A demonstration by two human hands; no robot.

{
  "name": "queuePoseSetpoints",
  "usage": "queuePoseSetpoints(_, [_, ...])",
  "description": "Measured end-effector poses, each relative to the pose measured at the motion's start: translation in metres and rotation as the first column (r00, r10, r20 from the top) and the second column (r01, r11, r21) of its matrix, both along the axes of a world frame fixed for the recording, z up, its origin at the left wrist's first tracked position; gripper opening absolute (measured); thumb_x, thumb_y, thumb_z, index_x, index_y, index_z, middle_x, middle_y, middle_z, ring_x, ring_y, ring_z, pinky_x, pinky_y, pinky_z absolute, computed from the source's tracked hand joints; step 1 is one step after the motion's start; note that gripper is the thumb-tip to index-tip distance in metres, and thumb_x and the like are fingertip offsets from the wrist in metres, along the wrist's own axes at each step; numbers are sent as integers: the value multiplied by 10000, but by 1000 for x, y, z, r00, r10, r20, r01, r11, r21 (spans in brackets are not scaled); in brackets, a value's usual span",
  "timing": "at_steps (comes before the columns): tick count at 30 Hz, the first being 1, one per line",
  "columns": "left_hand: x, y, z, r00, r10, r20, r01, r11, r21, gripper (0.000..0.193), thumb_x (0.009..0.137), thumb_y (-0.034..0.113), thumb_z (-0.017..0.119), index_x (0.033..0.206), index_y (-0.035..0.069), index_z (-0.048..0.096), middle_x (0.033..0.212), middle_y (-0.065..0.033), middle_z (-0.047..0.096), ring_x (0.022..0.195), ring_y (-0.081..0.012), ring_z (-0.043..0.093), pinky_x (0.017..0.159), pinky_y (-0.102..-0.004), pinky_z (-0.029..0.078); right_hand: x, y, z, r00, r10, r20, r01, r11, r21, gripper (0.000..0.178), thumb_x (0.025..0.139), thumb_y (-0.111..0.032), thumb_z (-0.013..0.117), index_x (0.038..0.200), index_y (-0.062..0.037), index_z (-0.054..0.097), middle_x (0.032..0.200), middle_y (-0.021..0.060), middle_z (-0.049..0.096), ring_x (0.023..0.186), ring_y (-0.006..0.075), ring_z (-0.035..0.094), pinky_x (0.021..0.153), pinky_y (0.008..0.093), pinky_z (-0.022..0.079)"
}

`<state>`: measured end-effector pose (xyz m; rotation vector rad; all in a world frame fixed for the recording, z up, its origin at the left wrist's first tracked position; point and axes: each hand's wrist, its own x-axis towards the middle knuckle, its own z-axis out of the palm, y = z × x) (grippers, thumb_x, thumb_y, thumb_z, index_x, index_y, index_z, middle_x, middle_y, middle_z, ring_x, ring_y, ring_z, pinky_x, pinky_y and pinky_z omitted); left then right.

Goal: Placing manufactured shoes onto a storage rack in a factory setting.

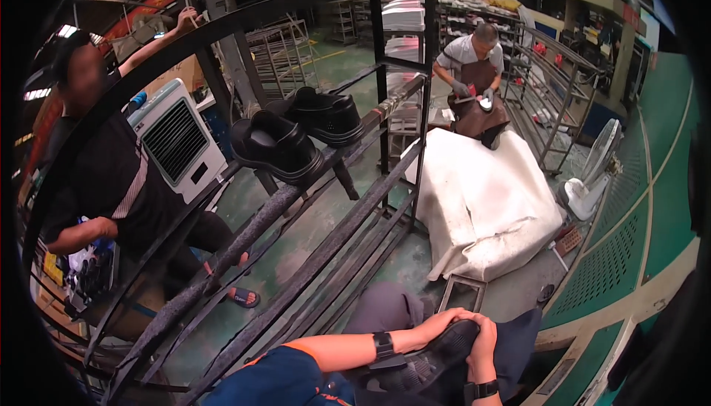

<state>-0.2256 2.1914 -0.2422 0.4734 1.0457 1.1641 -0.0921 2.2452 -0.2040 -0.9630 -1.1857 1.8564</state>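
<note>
Low in the view, a black shoe [453, 341] rests over my lap, its patterned side turned up. My left hand [442, 322] reaches across and closes over the far end of the shoe. On the right, my right hand [483, 338] wraps round that same end, its fingertips meeting the left ones. Part of the shoe is hidden by my left forearm and wrist strap. Up on the rack's bars sits a pair of black shoes, one shoe [275, 147] nearer and the other shoe [324, 115] behind it, both apart from my hands.
A black metal rack [296, 287] with padded bars fills the left and middle. Ahead stands a block draped in pale cloth [489, 198], with a seated co-worker [478, 72] behind it. Another person [96, 154] stands left by an air cooler [181, 135]. Green perforated panels [615, 258] and a fan [596, 169] are right.
</note>
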Motion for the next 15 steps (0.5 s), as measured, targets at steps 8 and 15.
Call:
queuePoseSetpoints(8, [-11, -88, 18, 845, 61, 531, 60, 976, -207, 427, 1025, 319, 441, 1321, 37, 562, 1268, -75, 643, 1086, -156, 651, 912, -294, 539, 7, 67, -27, 918, -197, -345, 97, 954, -285, 489, 922, -365, 397, 806, 29, 661, 842, 185, 706, 783, 266, 669, 800, 350, 533])
queuePoseSetpoints(15, [-2, -109, 54, 768, 106, 631, 138, 936, -325, 368, 987, 289, 556, 1194, -7, 630, 1101, -126, 715, 943, -220, 711, 881, -350, 572, 1, 28, -30, 928, -103, -359, 15, 971, -238, 564, 948, -465, 374, 998, 20, 658, 990, 178, 702, 876, 266, 667, 831, 361, 541])
